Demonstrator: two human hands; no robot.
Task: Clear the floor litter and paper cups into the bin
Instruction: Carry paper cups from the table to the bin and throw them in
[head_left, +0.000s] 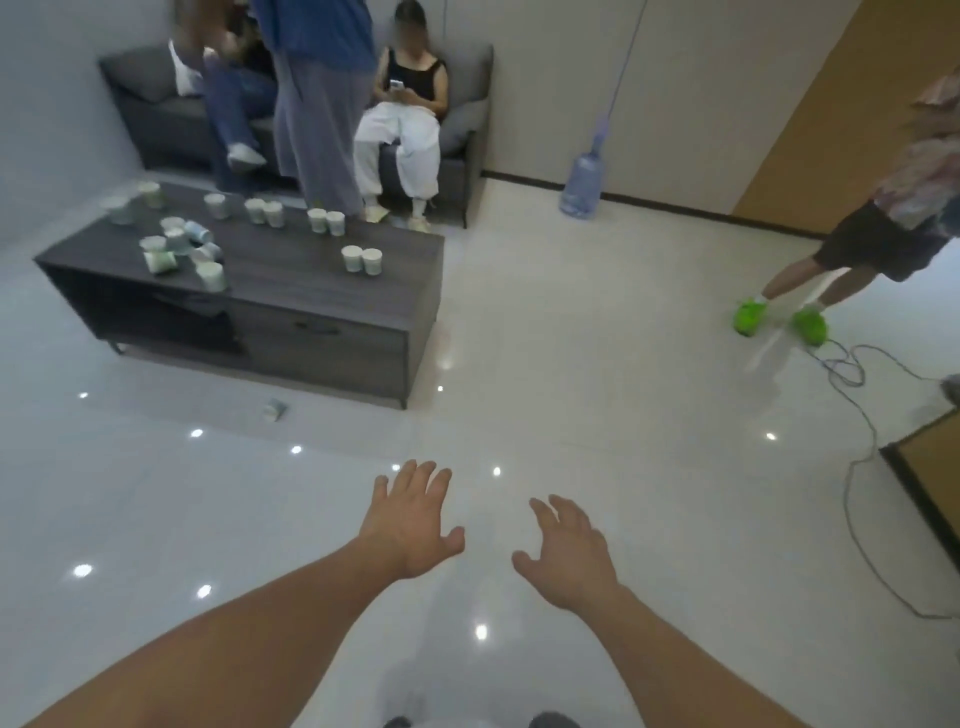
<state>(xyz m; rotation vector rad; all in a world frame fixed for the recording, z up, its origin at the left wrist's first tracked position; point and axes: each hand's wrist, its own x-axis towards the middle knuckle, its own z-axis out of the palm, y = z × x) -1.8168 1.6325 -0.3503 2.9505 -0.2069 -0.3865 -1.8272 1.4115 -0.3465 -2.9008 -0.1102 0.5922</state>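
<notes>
Several white-and-green paper cups (362, 259) stand or lie on a low dark grey table (322, 291) at the upper left. One cup (274, 410) lies on its side on the glossy white floor just in front of the table. My left hand (413, 519) and my right hand (566, 551) are stretched out in front of me over the floor, fingers spread, holding nothing. Both are well short of the fallen cup and the table. No bin is in view.
Behind the table is a grey sofa (467, 156) with people seated and one standing. A blue water bottle (582, 182) stands by the wall. A person in green shoes (750, 317) stands at the right, near a grey cable (852, 467) trailing over the floor.
</notes>
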